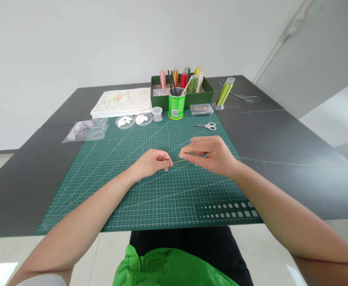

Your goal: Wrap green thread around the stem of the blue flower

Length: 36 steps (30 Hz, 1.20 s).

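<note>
A thin yellow thread (176, 162) is being held over the middle of a green mat (168, 194), its short span being pinched at both sides. By the left hand (153, 162), toward the mat's left side, it is being clamped between thumb and fingertips; by the right hand (212, 155), it is being gripped in fingertips pressed together. A fine strand (265, 161) is being stretched over the dark table (311, 190) right of the mat. Scissors (206, 126) are lying on the mat's far right part, a green can (176, 106) of sticks (173, 83) is standing near its far edge, and a box (199, 99) of spools (163, 79) is being seen beyond it.
</note>
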Each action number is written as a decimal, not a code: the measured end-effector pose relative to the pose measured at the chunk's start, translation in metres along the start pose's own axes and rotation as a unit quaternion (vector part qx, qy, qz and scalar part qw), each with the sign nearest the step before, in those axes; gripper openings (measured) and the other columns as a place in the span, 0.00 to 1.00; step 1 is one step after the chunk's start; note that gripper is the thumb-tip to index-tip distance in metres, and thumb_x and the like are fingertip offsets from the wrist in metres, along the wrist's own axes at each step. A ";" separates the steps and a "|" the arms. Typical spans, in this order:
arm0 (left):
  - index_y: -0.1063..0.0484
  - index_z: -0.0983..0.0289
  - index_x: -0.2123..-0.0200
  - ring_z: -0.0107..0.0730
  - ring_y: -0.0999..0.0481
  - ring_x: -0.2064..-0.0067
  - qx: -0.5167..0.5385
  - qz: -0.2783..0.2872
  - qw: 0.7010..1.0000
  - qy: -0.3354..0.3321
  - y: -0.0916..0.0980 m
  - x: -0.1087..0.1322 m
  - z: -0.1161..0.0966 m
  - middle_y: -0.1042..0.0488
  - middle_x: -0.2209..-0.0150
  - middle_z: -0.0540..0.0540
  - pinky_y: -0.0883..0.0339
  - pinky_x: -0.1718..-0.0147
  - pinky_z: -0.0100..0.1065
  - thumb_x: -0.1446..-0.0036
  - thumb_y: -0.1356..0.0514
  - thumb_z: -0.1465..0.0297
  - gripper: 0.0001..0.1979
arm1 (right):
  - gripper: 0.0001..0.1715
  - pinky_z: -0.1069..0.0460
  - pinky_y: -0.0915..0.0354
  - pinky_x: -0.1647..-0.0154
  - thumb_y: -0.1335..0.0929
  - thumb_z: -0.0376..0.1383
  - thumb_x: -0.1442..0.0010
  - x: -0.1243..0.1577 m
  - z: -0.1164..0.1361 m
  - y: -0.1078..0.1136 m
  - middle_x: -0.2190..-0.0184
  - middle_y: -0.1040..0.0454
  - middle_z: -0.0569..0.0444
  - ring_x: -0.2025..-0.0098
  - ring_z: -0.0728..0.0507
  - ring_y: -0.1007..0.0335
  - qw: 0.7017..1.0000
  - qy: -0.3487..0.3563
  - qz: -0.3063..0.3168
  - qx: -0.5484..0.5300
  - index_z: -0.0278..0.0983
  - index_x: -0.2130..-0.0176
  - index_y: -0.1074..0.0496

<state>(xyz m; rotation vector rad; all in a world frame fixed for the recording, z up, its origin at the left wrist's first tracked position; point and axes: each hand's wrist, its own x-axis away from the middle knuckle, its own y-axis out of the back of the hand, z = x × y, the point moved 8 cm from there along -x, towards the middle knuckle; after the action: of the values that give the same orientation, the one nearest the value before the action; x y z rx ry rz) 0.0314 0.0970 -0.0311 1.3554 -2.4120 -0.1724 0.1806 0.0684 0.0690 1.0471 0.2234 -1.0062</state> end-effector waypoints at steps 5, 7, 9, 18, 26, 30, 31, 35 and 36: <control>0.22 0.61 0.71 0.27 0.28 0.76 -0.035 0.107 0.992 -0.049 -0.028 0.012 -0.012 0.23 0.78 0.47 0.41 0.76 0.28 0.47 0.36 0.71 0.02 | 0.08 0.54 0.48 0.76 0.28 0.34 0.34 0.000 -0.007 0.005 0.81 0.39 0.61 0.78 0.53 0.46 1.000 0.000 -0.023 -0.001 0.36 0.66 0.18; 0.22 0.61 0.71 0.27 0.27 0.75 -0.044 0.141 0.987 -0.068 -0.037 0.018 -0.018 0.23 0.78 0.47 0.38 0.74 0.28 0.43 0.36 0.69 0.05 | 0.09 0.53 0.48 0.76 0.28 0.35 0.34 0.000 -0.011 0.003 0.81 0.39 0.61 0.78 0.53 0.46 1.000 -0.006 -0.020 -0.002 0.36 0.67 0.18; 0.21 0.61 0.69 0.27 0.25 0.74 -0.038 0.164 0.983 -0.079 -0.042 0.024 -0.023 0.22 0.76 0.48 0.36 0.72 0.28 0.41 0.35 0.66 0.07 | 0.09 0.53 0.47 0.76 0.28 0.36 0.34 0.000 -0.016 0.001 0.81 0.39 0.62 0.78 0.53 0.46 1.000 -0.015 -0.015 -0.003 0.37 0.67 0.18; 0.22 0.63 0.69 0.25 0.25 0.75 0.023 0.126 0.982 -0.142 -0.034 0.033 -0.046 0.20 0.76 0.50 0.37 0.74 0.26 0.41 0.33 0.67 0.07 | 0.12 0.53 0.48 0.75 0.28 0.39 0.34 0.002 -0.043 -0.010 0.82 0.42 0.63 0.78 0.53 0.47 0.998 -0.060 0.018 -0.031 0.35 0.65 0.18; 0.23 0.64 0.69 0.24 0.29 0.78 0.125 -0.050 0.966 -0.221 0.003 0.029 -0.053 0.24 0.79 0.48 0.37 0.75 0.26 0.43 0.32 0.68 0.06 | 0.14 0.53 0.47 0.73 0.30 0.40 0.33 0.007 -0.055 -0.023 0.80 0.38 0.60 0.77 0.52 0.44 0.995 -0.086 0.045 -0.025 0.34 0.65 0.18; 0.22 0.63 0.69 0.22 0.33 0.78 0.159 -0.139 0.950 -0.229 0.025 0.026 -0.047 0.26 0.80 0.48 0.39 0.76 0.25 0.43 0.32 0.66 0.07 | 0.11 0.54 0.47 0.73 0.29 0.37 0.34 0.006 -0.046 -0.021 0.80 0.41 0.62 0.78 0.53 0.46 0.997 -0.064 0.043 -0.022 0.35 0.65 0.18; 0.22 0.63 0.69 0.22 0.34 0.78 0.163 -0.158 0.948 -0.222 0.029 0.025 -0.045 0.26 0.80 0.48 0.40 0.76 0.25 0.43 0.32 0.66 0.07 | 0.11 0.54 0.47 0.73 0.29 0.37 0.34 0.006 -0.044 -0.021 0.80 0.42 0.62 0.78 0.53 0.47 0.997 -0.057 0.043 -0.020 0.35 0.65 0.18; 0.23 0.63 0.70 0.21 0.37 0.78 0.170 -0.201 0.946 -0.188 0.038 0.021 -0.036 0.27 0.79 0.47 0.43 0.77 0.25 0.44 0.33 0.66 0.07 | 0.12 0.54 0.47 0.73 0.29 0.36 0.33 0.005 -0.033 -0.020 0.81 0.43 0.63 0.78 0.53 0.47 0.999 -0.025 0.046 -0.012 0.35 0.67 0.19; 0.23 0.63 0.71 0.22 0.37 0.78 0.170 -0.207 0.947 -0.180 0.039 0.020 -0.035 0.28 0.79 0.47 0.43 0.77 0.25 0.45 0.33 0.65 0.07 | 0.12 0.55 0.47 0.73 0.29 0.35 0.33 0.005 -0.032 -0.020 0.81 0.43 0.63 0.78 0.53 0.47 0.999 -0.020 0.046 -0.011 0.35 0.67 0.19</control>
<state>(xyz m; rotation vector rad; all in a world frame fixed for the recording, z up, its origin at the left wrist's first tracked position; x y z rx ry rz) 0.0034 0.1036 0.0171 2.1509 -2.4875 -0.1225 0.1767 0.0886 0.0375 1.0086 0.1528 -0.9394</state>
